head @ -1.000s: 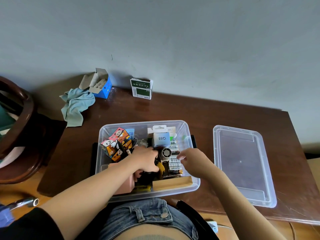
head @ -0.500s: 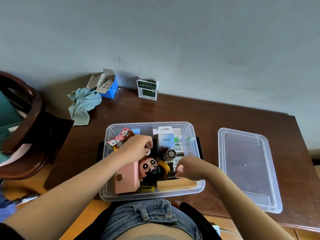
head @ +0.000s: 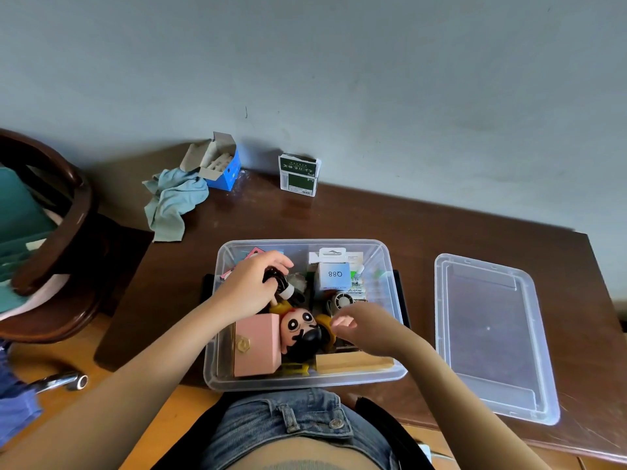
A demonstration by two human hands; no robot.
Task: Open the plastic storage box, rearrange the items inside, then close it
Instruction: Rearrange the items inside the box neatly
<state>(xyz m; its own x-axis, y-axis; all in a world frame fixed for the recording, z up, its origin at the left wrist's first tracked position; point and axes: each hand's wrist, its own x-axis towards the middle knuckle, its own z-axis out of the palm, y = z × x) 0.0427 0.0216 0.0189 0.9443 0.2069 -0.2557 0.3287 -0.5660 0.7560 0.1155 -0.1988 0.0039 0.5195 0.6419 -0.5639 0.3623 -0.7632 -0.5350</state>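
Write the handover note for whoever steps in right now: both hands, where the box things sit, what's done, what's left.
Left hand: inside the storage box, fingers curled round a small dark bottle with a pale cap.
Right hand: over the box's right half, fingers loosely curled, holding nothing.
In the box: pink box and wooden block along the near wall, cartoon figure between them, white Q88 box at the back.
Lid: flat on the table, right of the box.
Done: box opened.
Left: place the bottle, finish rearranging, fit the lid.
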